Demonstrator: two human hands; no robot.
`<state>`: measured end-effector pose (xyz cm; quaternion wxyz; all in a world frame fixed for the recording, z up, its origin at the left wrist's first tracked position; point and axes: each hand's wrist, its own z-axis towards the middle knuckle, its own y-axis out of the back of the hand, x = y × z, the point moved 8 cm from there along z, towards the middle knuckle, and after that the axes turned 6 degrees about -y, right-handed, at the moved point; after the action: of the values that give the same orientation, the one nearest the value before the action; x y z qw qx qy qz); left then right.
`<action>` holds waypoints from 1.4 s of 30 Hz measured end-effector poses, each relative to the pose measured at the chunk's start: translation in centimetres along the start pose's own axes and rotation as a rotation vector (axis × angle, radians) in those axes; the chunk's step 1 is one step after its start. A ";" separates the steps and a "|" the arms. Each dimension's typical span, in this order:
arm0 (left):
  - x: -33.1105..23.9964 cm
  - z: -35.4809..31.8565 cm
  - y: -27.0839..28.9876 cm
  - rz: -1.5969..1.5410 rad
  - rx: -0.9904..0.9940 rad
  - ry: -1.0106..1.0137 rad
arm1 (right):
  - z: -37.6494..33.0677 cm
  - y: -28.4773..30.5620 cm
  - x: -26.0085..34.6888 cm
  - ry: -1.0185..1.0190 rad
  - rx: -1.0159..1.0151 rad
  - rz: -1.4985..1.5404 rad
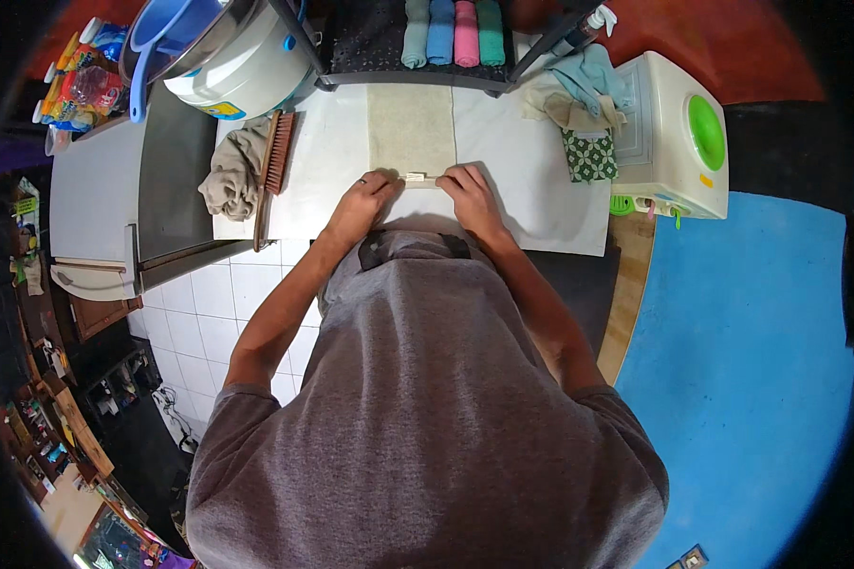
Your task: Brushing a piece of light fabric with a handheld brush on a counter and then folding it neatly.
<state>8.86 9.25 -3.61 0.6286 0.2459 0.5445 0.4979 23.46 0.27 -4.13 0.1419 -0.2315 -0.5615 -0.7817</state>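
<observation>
A cream towel (411,128) lies flat in a long strip on the white tabletop (522,142), running away from me. Its near end is folded or rolled into a narrow band, with a small white label (415,177) at the middle. My left hand (362,202) is closed on the left end of that band, and my right hand (473,197) pinches the right end. The fingertips of both are partly hidden. Left of the towel, a wooden brush (274,161) with reddish bristles rests against a crumpled grey-beige cloth (236,171).
Behind the towel stands a black shelf (365,62) bearing rolled towels, including a pink one (466,36). At right, crumpled cloths (579,85) and a green patterned packet (589,155) sit beside a white-and-green appliance (678,133). A white rounded appliance (242,81) stands at left.
</observation>
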 end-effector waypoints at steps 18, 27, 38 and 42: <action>0.6 0.6 -0.6 0.275 0.099 -0.122 | -0.2 0.3 -0.3 0.054 0.026 -0.175; 2.5 0.1 -1.1 0.021 0.152 0.177 | -0.9 0.1 -2.0 -0.187 0.078 0.074; 1.6 0.5 0.9 0.057 0.065 0.104 | 0.3 0.5 -2.3 -0.423 0.022 0.131; 1.2 -0.8 1.8 -0.028 0.035 0.087 | -0.5 -0.5 -1.8 -0.279 0.036 0.116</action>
<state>7.39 10.83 -2.88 0.6067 0.2273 0.5833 0.4899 24.62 -0.07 -5.62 0.1114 -0.3672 -0.5752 -0.7224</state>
